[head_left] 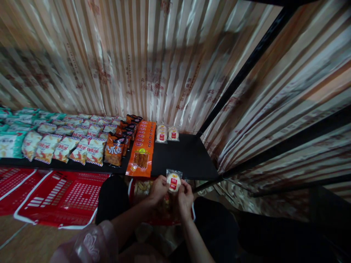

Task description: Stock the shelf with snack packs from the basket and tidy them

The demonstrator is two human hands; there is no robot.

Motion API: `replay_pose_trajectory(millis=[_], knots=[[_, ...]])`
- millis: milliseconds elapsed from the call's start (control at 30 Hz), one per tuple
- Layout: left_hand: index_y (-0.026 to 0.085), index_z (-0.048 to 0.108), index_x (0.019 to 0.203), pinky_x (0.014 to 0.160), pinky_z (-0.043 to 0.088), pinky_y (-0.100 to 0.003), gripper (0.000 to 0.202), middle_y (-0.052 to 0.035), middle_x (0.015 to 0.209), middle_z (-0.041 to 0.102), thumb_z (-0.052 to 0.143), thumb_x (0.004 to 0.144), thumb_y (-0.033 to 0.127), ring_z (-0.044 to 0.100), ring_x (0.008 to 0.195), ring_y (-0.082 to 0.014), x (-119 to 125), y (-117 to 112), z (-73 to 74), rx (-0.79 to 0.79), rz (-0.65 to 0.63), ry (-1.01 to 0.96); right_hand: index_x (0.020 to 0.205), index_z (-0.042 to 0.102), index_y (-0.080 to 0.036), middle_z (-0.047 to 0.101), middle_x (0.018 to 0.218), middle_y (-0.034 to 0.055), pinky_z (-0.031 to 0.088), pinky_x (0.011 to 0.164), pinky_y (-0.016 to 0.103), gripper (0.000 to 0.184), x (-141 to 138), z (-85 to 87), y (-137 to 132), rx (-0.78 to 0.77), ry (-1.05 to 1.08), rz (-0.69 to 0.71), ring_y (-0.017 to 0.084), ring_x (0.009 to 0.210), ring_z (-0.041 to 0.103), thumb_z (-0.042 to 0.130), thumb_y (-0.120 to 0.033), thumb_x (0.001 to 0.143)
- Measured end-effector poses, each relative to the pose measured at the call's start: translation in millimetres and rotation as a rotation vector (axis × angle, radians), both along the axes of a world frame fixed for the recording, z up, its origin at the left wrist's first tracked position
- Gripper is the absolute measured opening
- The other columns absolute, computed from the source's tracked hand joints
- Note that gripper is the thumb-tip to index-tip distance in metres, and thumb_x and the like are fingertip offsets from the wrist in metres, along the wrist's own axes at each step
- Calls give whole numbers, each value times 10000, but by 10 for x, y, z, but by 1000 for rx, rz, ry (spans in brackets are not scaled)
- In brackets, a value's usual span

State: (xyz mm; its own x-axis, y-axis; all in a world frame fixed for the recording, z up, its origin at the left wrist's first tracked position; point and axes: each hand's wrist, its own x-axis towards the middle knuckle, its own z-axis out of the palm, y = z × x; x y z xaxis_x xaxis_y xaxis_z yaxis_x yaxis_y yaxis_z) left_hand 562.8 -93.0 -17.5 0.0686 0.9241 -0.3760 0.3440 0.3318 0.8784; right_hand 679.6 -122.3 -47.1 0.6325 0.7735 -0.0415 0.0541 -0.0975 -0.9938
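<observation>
Between my two hands is a small clear packet with a round white cake (173,182) and a red label. My left hand (159,188) pinches its left side, and my right hand (185,197) grips its right side. The packet is held just in front of the black shelf (183,157), above a red basket (192,213) that holds packets partly hidden by my arms. Similar round white packets stand at the back of the shelf, a left group (161,134) and a right one (173,134).
Left of the white packets lies a row of overlapping orange packets (141,149). Farther left are dark orange bags (113,149), white snack bags (94,150) and green bags (12,144). Red baskets (63,197) sit below. A black metal post (241,80) slants on the right, before a striped curtain (164,73).
</observation>
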Motion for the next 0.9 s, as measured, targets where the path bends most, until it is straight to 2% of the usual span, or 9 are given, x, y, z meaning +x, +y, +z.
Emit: replay_pose_trajectory(millis=[200,367,533,700,900], knots=[[163,542,880,490,429,-155,82,16,778,632,524,805,136,564,538,-67,-15,83,134,57,20,-51,922,649,-157,694,831,57,508,684,300,340,29,177,147,5,-16,57,192,724,627,545,-359,668],[169,538,935,464,398,-147,104,24,809,655,516,834,158,523,451,-37,-15,209,173,47,22,20,923,654,-146,697,838,69,509,652,300,354,64,213,286,-21,-20,86,193,697,627,540,-356,660],[163,562,908,493,405,-149,92,8,816,650,539,819,160,546,499,-47,-7,313,202,73,18,95,926,652,-152,703,818,70,517,671,306,354,86,192,422,-10,20,137,203,709,638,573,-317,623],[160,594,916,543,421,-164,127,-25,908,632,547,799,149,567,556,-56,12,398,252,118,44,216,900,619,-160,696,862,69,530,706,317,341,96,225,572,26,54,153,203,759,651,567,-326,606],[175,615,914,617,422,-177,136,-6,810,644,579,784,155,613,686,-97,73,519,268,106,33,292,896,618,-169,686,869,62,528,720,315,348,141,268,707,-28,-1,156,200,768,650,559,-334,595]])
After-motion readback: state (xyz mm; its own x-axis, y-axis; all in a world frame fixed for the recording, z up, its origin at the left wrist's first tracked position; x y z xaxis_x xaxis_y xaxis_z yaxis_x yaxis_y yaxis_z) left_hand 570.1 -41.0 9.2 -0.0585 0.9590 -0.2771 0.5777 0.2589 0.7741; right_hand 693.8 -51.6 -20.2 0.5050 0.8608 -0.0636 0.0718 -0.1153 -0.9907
